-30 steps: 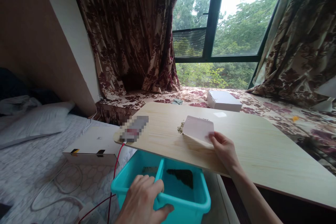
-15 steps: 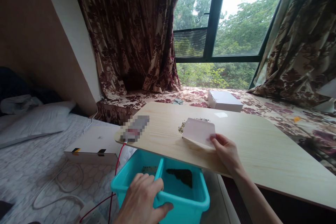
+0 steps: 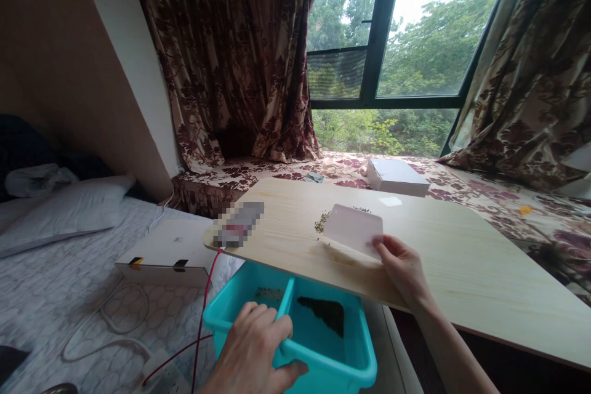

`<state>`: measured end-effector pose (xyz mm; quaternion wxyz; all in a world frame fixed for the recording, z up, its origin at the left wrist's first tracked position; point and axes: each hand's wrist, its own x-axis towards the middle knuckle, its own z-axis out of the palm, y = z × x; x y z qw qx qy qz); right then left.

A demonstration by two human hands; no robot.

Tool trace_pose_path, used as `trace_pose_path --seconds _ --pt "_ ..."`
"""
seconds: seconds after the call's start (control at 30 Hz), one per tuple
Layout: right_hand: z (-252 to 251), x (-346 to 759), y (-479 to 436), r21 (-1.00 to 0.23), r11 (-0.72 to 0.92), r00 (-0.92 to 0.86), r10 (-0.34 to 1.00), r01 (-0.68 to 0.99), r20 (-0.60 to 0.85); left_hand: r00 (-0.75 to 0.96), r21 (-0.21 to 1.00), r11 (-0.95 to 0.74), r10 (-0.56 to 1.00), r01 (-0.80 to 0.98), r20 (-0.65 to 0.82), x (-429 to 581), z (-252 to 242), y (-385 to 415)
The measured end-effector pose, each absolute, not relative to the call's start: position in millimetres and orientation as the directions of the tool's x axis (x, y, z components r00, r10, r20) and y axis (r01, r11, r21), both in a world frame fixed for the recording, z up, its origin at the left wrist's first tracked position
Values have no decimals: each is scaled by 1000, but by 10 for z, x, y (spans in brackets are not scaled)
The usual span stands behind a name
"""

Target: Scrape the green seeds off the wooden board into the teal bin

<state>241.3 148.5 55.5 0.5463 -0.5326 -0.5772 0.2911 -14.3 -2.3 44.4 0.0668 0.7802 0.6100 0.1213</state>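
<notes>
My right hand point(image 3: 406, 268) pinches the near right corner of a thin white rectangular plate point(image 3: 354, 231), tilted over the wooden tabletop. Small dark and tan grains point(image 3: 321, 221) lie scattered along its left and far edges; the plate hides any behind it. My left hand point(image 3: 258, 345) is closed around the divider and near rim of a turquoise two-compartment bin point(image 3: 369, 360) below the table edge. Inside the right compartment is a dark patch of grains point(image 3: 330, 314). A few grains point(image 3: 269, 292) show in the left one.
A pixelated device point(image 3: 240, 225) with a red cable lies at the left end of the wooden table point(image 3: 462, 258). White boxes sit on the bed point(image 3: 161, 246) and on the window ledge point(image 3: 397, 176). A power strip point(image 3: 168, 375) with white cords rests on the bed.
The white plate has shifted slightly right and up with my right hand. The turquoise bin has moved a little to the right, with my left hand still on it.
</notes>
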Motion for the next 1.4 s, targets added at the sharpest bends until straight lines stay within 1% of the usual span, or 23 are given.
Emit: trace_pose_path --seconds 0.2,0.43,0.63,0.8,0.83,0.87,0.93,1.0,1.03,1.1,1.17,1.3,1.4 --pt "533 2379 1552 -918 276 94 945 285 313 225 231 -224 974 947 20 -199 527 -48" --pt "535 2326 1638 -927 285 -10 957 242 291 237 250 -239 971 938 37 -314 436 -36" --pt "506 2343 1411 -925 282 -116 959 255 260 211 299 -212 977 931 34 -269 516 -67" --pt "513 2401 1186 -949 238 -269 946 205 179 183 323 -186 982 928 39 -237 569 -80" --pt "527 2422 1184 -954 233 -265 948 188 179 183 320 -184 983 929 34 -234 571 -78" --pt "541 2446 1203 -956 239 -223 955 173 198 184 318 -183 983 930 28 -232 573 -76" --pt "557 2503 1292 -950 269 -35 963 161 267 192 313 -190 981 931 22 -226 577 -71" --pt "554 2565 1416 -945 280 198 930 169 311 200 311 -198 979 930 25 -219 579 -68" --pt "545 2593 1475 -948 266 281 910 173 306 202 309 -200 979 930 24 -216 577 -69" --pt "522 2634 1566 -953 236 369 883 189 291 208 302 -204 978 931 21 -213 564 -73" --pt "501 2649 1607 -951 222 375 880 215 290 219 296 -216 975 931 22 -214 540 -79" --pt "483 2624 1614 -933 248 312 893 261 325 241 293 -246 969 924 53 -223 490 -85" --pt "480 2600 1628 -927 263 286 897 267 337 255 299 -256 966 919 44 -227 474 -84"
